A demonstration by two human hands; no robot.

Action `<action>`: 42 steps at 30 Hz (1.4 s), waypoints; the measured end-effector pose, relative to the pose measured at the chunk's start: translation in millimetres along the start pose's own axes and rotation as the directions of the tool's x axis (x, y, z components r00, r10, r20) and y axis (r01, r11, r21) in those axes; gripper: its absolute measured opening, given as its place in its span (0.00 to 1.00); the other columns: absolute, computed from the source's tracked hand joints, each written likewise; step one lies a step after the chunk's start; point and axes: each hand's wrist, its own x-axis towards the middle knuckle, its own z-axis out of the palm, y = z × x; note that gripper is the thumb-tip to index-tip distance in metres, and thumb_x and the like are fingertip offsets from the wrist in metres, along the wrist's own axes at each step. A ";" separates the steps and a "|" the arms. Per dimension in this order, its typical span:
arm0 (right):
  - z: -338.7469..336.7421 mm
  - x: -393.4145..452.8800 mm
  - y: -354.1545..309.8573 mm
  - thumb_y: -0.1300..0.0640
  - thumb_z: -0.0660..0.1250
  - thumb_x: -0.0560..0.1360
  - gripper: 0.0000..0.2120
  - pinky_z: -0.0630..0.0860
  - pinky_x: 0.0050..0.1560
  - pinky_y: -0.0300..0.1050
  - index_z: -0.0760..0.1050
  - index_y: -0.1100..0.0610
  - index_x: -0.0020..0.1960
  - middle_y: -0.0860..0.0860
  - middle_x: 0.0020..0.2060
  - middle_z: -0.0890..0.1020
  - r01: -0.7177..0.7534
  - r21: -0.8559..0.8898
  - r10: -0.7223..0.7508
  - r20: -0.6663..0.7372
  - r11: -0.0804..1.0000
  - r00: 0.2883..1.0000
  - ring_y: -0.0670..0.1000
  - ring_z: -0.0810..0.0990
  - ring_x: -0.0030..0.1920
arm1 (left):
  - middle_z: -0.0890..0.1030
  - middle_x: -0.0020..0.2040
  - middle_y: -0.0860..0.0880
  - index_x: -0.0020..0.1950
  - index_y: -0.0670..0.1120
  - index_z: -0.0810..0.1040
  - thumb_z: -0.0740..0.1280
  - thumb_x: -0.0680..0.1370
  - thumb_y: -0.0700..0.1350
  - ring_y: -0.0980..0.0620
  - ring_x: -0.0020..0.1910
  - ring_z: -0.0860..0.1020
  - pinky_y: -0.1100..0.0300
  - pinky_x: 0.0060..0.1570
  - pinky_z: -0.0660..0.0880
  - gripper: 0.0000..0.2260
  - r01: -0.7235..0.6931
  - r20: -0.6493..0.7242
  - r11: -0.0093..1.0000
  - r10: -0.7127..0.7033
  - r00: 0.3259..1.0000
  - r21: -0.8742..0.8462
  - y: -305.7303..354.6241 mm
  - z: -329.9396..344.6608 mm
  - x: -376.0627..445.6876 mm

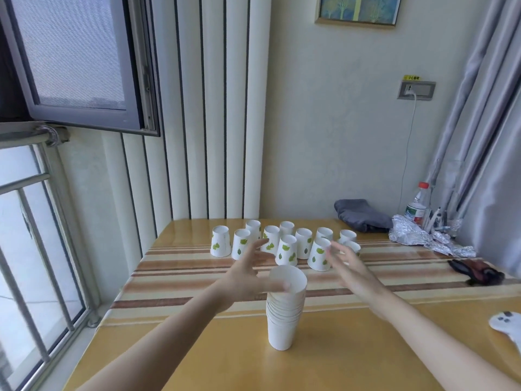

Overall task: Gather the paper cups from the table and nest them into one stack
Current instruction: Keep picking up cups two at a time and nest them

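Note:
An upright stack of nested white paper cups (284,311) stands on the wooden table (352,348), mouth up. Beyond it, several single white cups with green leaf prints (286,249) sit upside down in loose rows near the far edge. My left hand (248,273) hovers between the stack and the rows, fingers spread, its thumb touching the stack's top rim. My right hand (348,266) reaches with fingers apart, close to the right-hand inverted cup (318,253). Neither hand holds anything.
A striped runner (197,266) crosses the table. At the back right lie a grey cloth (361,214), crumpled foil (417,238) and a plastic bottle (418,204). A dark object (476,270) and a white controller (507,324) sit at the right edge. A window is on the left.

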 end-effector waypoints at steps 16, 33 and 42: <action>-10.9 166.8 36.7 0.46 0.66 0.70 0.36 0.74 0.56 0.49 0.54 0.43 0.74 0.54 0.65 0.62 -0.134 -0.865 0.122 -0.086 0.483 0.989 0.57 0.69 0.64 | 0.61 0.73 0.45 0.74 0.55 0.61 0.73 0.69 0.41 0.42 0.67 0.67 0.48 0.64 0.73 0.37 0.412 -0.466 0.793 -0.185 0.865 0.449 -97.1 -132.7 135.7; -6.0 174.1 50.3 0.41 0.68 0.69 0.31 0.72 0.42 0.40 0.56 0.52 0.63 0.46 0.53 0.73 -0.110 -0.840 -0.008 -0.135 0.531 0.991 0.49 0.75 0.47 | 0.74 0.55 0.51 0.58 0.50 0.64 0.76 0.69 0.45 0.51 0.48 0.75 0.61 0.44 0.76 0.25 0.353 -0.400 0.572 -0.048 0.915 0.740 -116.6 -129.4 171.6; -26.4 120.7 0.5 0.52 0.76 0.69 0.19 0.82 0.47 0.54 0.72 0.64 0.48 0.59 0.47 0.78 -0.300 0.263 0.356 -0.199 0.917 0.913 0.58 0.80 0.44 | 0.78 0.39 0.48 0.43 0.44 0.70 0.76 0.67 0.58 0.51 0.35 0.75 0.60 0.32 0.71 0.22 0.344 -0.629 0.888 -0.083 0.773 0.305 -50.0 -136.5 95.3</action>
